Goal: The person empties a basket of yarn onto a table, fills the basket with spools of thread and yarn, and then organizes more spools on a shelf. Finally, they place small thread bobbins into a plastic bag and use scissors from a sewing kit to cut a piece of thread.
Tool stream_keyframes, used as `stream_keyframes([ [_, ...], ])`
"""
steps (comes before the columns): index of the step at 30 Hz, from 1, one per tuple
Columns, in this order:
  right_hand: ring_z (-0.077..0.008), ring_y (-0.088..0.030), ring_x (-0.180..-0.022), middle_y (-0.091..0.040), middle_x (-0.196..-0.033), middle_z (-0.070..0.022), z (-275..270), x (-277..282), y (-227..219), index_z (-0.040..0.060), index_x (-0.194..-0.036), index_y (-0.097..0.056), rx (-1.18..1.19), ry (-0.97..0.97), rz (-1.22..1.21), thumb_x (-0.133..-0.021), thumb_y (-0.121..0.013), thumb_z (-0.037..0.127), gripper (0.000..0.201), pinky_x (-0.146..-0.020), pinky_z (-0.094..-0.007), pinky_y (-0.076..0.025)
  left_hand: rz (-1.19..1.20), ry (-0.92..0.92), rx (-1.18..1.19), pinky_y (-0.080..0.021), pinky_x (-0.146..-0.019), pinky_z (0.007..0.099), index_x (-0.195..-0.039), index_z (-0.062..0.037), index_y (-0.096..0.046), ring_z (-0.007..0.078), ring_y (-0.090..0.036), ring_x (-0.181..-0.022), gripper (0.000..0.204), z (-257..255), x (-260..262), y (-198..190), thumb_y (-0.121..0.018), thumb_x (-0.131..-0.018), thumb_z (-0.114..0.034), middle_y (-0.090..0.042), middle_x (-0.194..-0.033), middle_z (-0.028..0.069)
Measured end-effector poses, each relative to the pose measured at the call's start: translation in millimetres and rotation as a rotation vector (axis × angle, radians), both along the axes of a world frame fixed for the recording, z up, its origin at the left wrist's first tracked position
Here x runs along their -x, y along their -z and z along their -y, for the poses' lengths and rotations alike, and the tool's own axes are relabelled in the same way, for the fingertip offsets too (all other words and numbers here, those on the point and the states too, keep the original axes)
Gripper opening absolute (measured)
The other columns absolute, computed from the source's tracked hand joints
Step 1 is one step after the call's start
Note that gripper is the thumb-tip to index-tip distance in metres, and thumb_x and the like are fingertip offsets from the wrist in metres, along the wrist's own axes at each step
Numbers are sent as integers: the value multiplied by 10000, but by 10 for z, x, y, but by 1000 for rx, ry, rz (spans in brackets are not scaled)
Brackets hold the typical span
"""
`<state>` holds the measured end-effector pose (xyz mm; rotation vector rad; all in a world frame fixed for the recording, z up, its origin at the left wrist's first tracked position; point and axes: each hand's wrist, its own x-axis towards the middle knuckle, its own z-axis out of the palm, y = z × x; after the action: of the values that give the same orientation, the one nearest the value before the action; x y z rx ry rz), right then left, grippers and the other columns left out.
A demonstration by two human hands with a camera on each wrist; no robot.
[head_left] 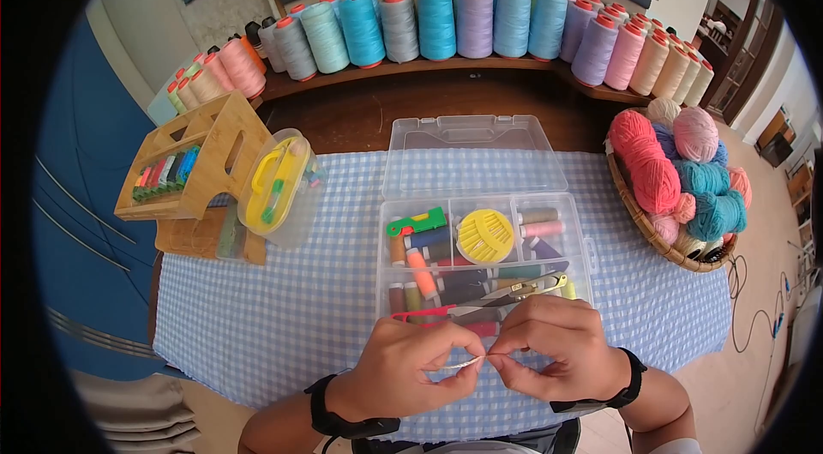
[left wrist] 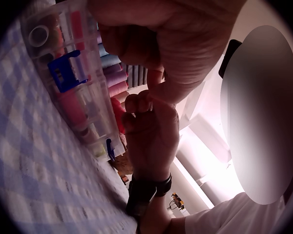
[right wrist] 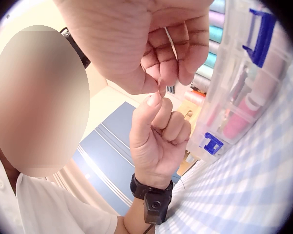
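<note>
My left hand and right hand meet over the front of the table, thumbs and forefingers pinched tip to tip. A thin pale strand runs out from the left fingertips to where the right fingertips pinch its end. In the right wrist view a sliver of it shows between the two thumbs; most of it is hidden by the fingers. Just beyond the hands lies a clear plastic sewing box, lid raised, holding thread spools, a yellow needle disc and a green needle threader.
Across the box lies a pink-handled cutting tool with metal blades. A wicker basket of yarn balls stands right. At left are a wooden rack and a yellow-lidded box. Thread cones line the back shelf. Checked cloth covers the table.
</note>
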<state>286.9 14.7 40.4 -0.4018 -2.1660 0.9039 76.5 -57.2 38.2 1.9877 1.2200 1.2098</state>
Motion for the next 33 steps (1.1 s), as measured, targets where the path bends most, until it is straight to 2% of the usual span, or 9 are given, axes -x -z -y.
stream_keyframes([
  [11, -228, -619, -658, -640, -798, -66, -13, -11, -12, 48, -850, -679, 55, -25, -30, -738, -761, -2, 147, -568, -319, -493, -14, 40, -14, -321, -452, 241, -861, -73, -662, 91, -431, -439, 187, -12, 13, 35, -777, -723, -21, -453, -550, -21],
  [14, -193, -613, -643, -645, -803, -61, 18, -23, 0, 39, -837, -667, 139, 13, -46, -746, -751, -6, 132, -545, -287, -488, 41, 32, -19, -388, -506, 245, -853, -59, -645, 129, -512, -538, 183, -21, 14, 32, -759, -717, -13, -530, -663, 20],
  [16, -173, -609, -637, -646, -801, -62, 2, -37, -26, 34, -831, -660, 116, 39, -55, -751, -747, -8, 125, -538, -271, -484, 28, 36, -20, -461, -641, 270, -855, -49, -631, 173, -581, -732, 175, -33, 59, -27, -733, -719, -8, -562, -852, 62],
  [17, -152, -604, -632, -647, -800, -62, -6, -46, -36, 29, -825, -653, 94, 65, -65, -756, -744, -10, 120, -532, -255, -480, 28, 36, -21, -461, -641, 270, -855, -49, -631, 173, -581, -732, 175, -29, 80, -23, -733, -719, -8, -562, -852, 62],
  [19, -144, -600, -629, -647, -796, -64, -14, -57, -23, 27, -821, -649, 106, 88, -94, -763, -738, -11, 113, -537, -251, -480, 100, 17, 34, -472, -777, 308, -848, -54, -614, 200, -581, -893, 151, -28, 119, 3, -696, -733, -1, -523, -983, 85],
  [22, -134, -594, -635, -648, -792, -65, -46, -80, -15, 24, -816, -644, 115, 124, -141, -775, -726, -14, 99, -552, -245, -479, 178, 17, 21, -471, -841, 327, -845, -53, -584, 202, -575, -962, 116, -65, 158, 20, -658, -771, -3, -485, -1058, 97],
  [26, -130, -590, -656, -646, -790, -56, -99, -126, -46, 23, -808, -641, 126, 195, -147, -787, -702, -16, 75, -584, -242, -479, 277, -38, 5, -492, -840, 339, -830, -49, -605, 205, -592, -915, 145, -85, 174, 108, -693, -736, 17, -523, -1039, 89],
  [31, -111, -577, -678, -627, -792, -49, -197, -175, -9, 17, -800, -632, 196, 303, -167, -794, -673, -20, 55, -612, -234, -476, 352, -73, -9, -485, -894, 344, -908, -45, -549, 193, -577, -962, 103, -46, 211, 108, -621, -844, -7, -477, -1098, 103],
  [33, -98, -574, -699, -609, -806, -35, -232, -175, 5, 10, -810, -630, 310, 391, -226, -800, -664, -21, 47, -621, -226, -477, 405, -107, -49, -485, -867, 337, -921, -45, -543, 192, -578, -954, 103, -52, 198, 126, -616, -851, -20, -477, -1097, 101],
])
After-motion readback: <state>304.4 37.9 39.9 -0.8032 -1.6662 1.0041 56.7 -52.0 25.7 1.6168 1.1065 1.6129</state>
